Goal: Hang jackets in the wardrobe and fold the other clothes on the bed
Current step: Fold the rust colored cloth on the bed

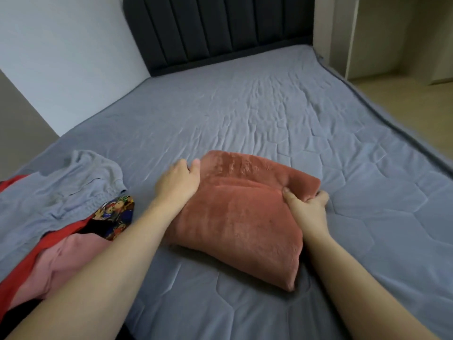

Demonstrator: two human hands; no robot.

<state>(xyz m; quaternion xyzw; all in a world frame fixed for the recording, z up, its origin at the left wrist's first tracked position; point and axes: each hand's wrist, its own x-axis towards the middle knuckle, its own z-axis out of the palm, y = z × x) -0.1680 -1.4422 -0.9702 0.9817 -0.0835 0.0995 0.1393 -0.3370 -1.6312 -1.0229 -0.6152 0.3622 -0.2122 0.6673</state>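
Head view of a bed [269, 114] covered in a grey quilted sheet, with a dark padded headboard [220, 28] at the far end against a pale wall [61, 57].

Near the centre of the mattress lies 1 rust-coloured fleece garment [240, 217], folded into a thick, roughly rectangular bundle with several layers showing along its far edge.

The left hand [179, 182] rests on the left far corner of the bundle. Its thumb lies against the fleece edge and its fingers are fairly straight, reaching onto the sheet just beside the cloth; whether they slip under the fabric cannot be told.

The right hand [306, 207] grips the right far corner. The thumb presses on top of the upper layer and the fingers curl round beneath the folded edge, so the cloth is pinched between them.

At the near left sits a loose pile of unfolded clothes, well apart from the bundle: a grey garment [73, 190] spread on the far side, a dark cartoon-print piece [115, 214] just beside the left forearm, a pink garment [63, 261] below it, and a red garment [22, 271] under and round the pink one.

At the far right, beyond the mattress edge, stands pale wooden furniture [392, 38] on a light floor.
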